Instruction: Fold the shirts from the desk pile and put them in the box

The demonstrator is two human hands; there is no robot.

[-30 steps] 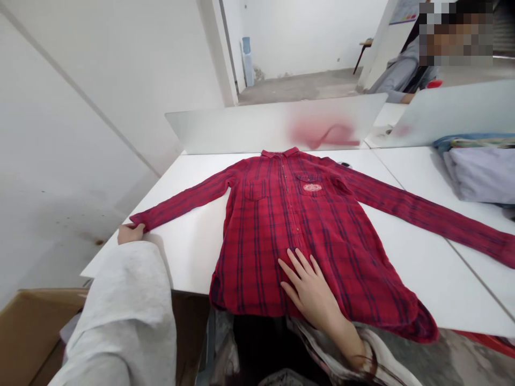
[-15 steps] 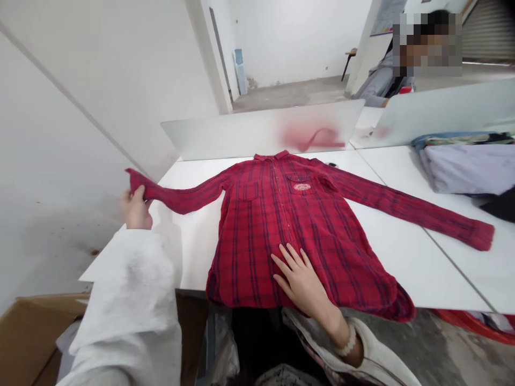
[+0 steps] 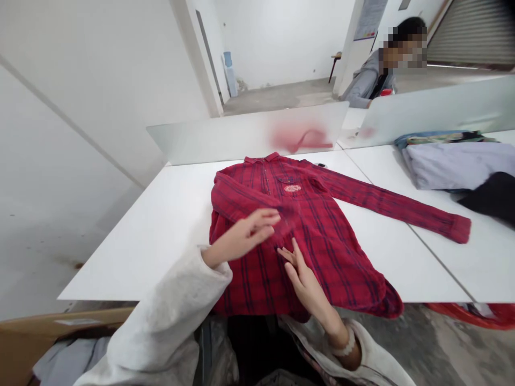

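Two hands [image 3: 251,236] [image 3: 308,287] over one plaid shirt [image 3: 322,230]

"What's lying there?"
"A red-and-navy plaid cloth shirt [image 3: 338,241], long-sleeved, front side up on a flat white tabletop [image 3: 116,236]."
"Which way round?"
"The collar [image 3: 261,158] points to the far edge; the curved hem reaches just past the near one."
"And the sleeves?"
"The right-hand sleeve [image 3: 386,201] stretches out to the side, its cuff on the tabletop. The left-hand sleeve [image 3: 245,195] slants in across the front, its end blurred."
"Any markings?"
"A pale oval patch [image 3: 293,188] on the right-hand chest, and a row of small buttons down the middle"
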